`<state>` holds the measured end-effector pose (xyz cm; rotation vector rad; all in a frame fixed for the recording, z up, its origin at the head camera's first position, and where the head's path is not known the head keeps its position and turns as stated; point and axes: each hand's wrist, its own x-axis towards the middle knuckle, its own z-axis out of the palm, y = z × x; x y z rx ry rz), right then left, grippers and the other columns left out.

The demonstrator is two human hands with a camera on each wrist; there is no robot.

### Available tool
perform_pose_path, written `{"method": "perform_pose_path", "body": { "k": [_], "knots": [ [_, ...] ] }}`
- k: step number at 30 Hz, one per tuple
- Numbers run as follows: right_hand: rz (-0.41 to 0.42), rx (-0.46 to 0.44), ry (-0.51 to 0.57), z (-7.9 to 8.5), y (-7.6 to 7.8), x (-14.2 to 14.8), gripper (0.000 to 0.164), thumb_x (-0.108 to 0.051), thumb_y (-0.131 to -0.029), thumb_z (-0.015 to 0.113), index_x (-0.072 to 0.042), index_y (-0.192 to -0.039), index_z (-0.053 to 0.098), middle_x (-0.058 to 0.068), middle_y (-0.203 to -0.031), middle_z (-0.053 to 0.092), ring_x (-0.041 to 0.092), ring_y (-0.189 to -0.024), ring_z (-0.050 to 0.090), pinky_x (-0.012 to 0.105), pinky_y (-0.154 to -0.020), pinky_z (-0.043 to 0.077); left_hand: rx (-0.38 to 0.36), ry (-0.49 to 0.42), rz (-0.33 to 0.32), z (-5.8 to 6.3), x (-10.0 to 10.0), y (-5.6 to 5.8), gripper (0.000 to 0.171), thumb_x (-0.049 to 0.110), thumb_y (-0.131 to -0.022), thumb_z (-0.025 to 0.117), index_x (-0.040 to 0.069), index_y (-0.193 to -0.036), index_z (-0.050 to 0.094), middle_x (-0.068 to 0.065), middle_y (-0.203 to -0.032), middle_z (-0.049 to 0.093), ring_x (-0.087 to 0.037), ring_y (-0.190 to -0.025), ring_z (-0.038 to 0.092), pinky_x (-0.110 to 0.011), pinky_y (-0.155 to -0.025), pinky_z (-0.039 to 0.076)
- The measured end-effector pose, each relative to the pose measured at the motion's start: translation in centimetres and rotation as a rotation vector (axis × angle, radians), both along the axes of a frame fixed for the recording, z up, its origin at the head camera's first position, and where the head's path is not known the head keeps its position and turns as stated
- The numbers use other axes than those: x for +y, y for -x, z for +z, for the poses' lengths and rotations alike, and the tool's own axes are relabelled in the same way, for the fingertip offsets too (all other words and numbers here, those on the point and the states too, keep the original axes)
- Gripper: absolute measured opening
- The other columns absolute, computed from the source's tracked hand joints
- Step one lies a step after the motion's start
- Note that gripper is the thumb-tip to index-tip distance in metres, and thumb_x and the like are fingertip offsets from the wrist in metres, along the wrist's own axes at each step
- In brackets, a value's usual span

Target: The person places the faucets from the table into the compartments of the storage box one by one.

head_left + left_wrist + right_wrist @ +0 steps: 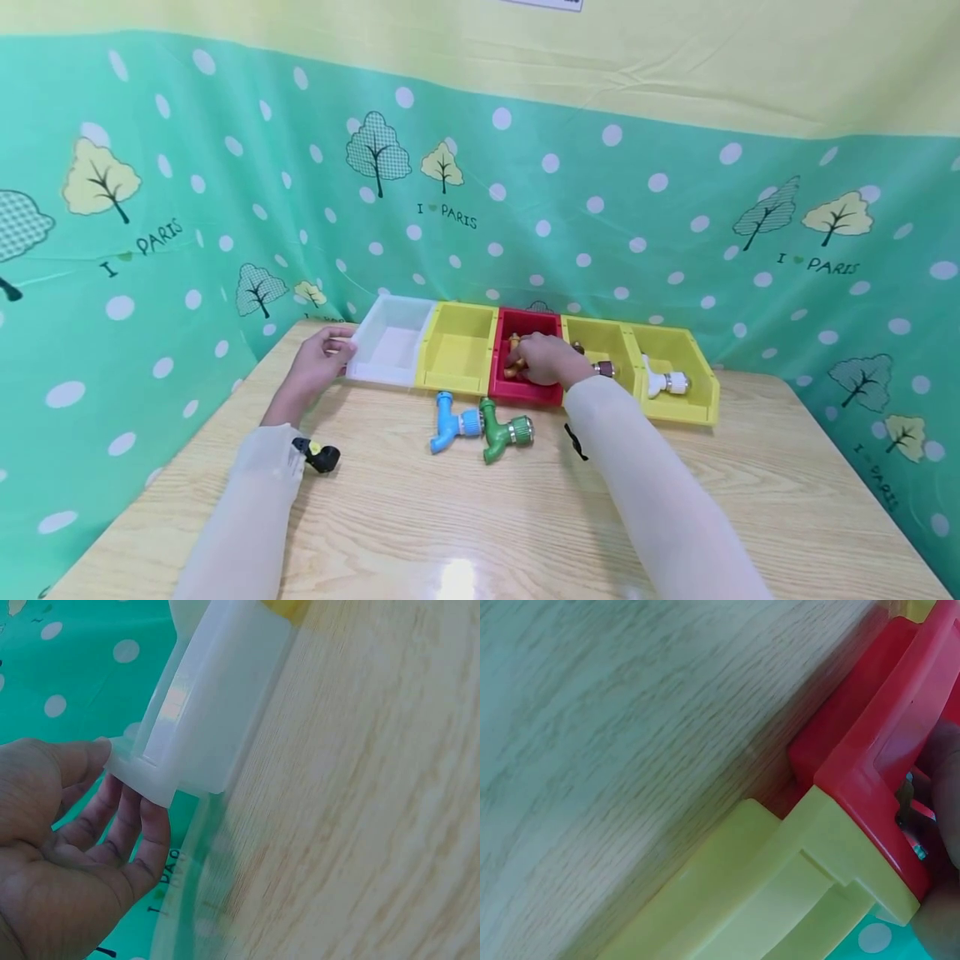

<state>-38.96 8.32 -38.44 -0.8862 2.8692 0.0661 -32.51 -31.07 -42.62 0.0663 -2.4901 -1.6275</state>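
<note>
My left hand [318, 367] pinches the outer rim of the translucent white bin [199, 712] at the left end of a row, thumb on top and fingers beneath. My right hand [551, 358] reaches down into the red bin [527, 391]. Its fingers hold an orange-brown tap [514, 367], partly hidden by the hand. In the right wrist view only an edge of this hand [945, 795] shows behind the red wall. A blue tap [450, 422] and a green tap [504, 430] lie side by side on the table in front of the bins.
Left of the red bin is a yellow bin [457, 346] with nothing in it. To the right, one yellow bin holds a dark brown tap [603, 368], the end one a white tap [663, 382]. The wooden table [420, 517] meets a green patterned curtain [480, 208] behind.
</note>
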Motion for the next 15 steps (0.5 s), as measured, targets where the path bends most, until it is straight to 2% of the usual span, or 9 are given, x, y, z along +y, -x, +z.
{"method": "perform_pose_path", "body": {
  "k": [6, 15],
  "knots": [
    [-0.013, -0.038, 0.005, -0.13, -0.03, -0.28, 0.033, -0.019, -0.088, 0.067, -0.036, -0.117, 0.068, -0.004, -0.114, 0.061, 0.016, -0.108, 0.052, 0.043, -0.099, 0.044, -0.021, 0.010, 0.008, -0.03, 0.02, -0.08, 0.038, 0.028, -0.097, 0.054, 0.012, -0.131, 0.047, -0.015, -0.116, 0.052, -0.030, -0.100, 0.054, -0.032, -0.075, 0.056],
    [-0.011, -0.025, -0.020, 0.04, -0.15, -0.49, 0.031, -0.021, -0.089, 0.067, -0.036, -0.116, 0.068, -0.004, -0.116, 0.062, 0.015, -0.109, 0.053, 0.039, -0.096, 0.046, -0.006, -0.007, 0.000, 0.00, -0.04, -0.06, 0.039, 0.029, -0.097, 0.055, 0.012, -0.130, 0.048, -0.015, -0.115, 0.053, -0.030, -0.101, 0.055, -0.032, -0.075, 0.056]
  ]
}}
